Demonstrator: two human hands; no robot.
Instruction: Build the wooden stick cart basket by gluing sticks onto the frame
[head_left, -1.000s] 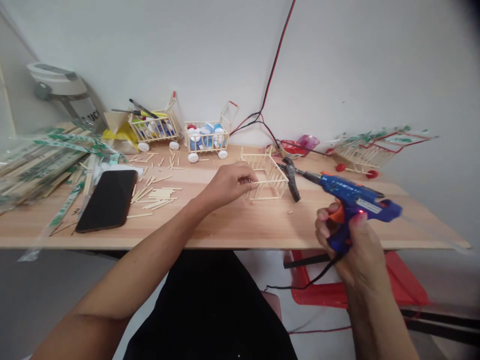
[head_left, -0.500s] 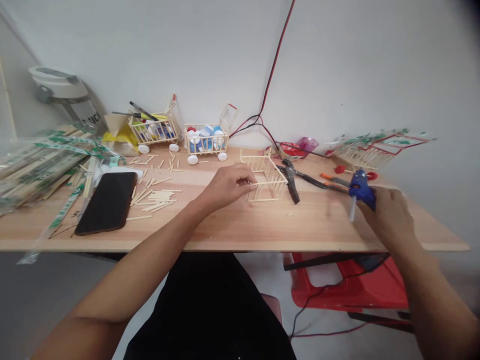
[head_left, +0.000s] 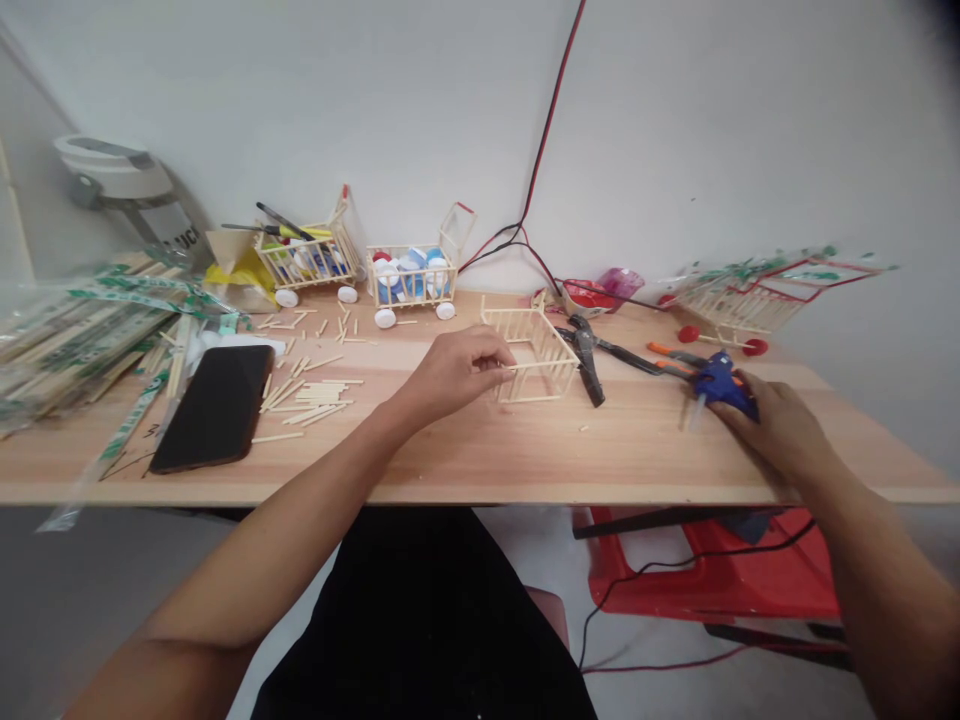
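Note:
My left hand pinches a thin wooden stick against the side of an open, unwheeled stick frame that stands on the wooden table. My right hand is far to the right, wrapped over the back of a blue hot glue gun. The gun sits low at the tabletop, its nozzle hidden behind my fingers and the tool's body. A pale glue stick shows below it. Orange-handled pliers lie just beyond the gun.
Black pliers lie next to the frame. Further left are loose sticks, a black phone, and several wheeled stick carts. Packaged sticks fill the left end. A red stool and cables sit below the right edge.
My right hand has lowered the glue gun toward the table and moved it slightly right and down. My left hand and the stick frame have stayed in place.

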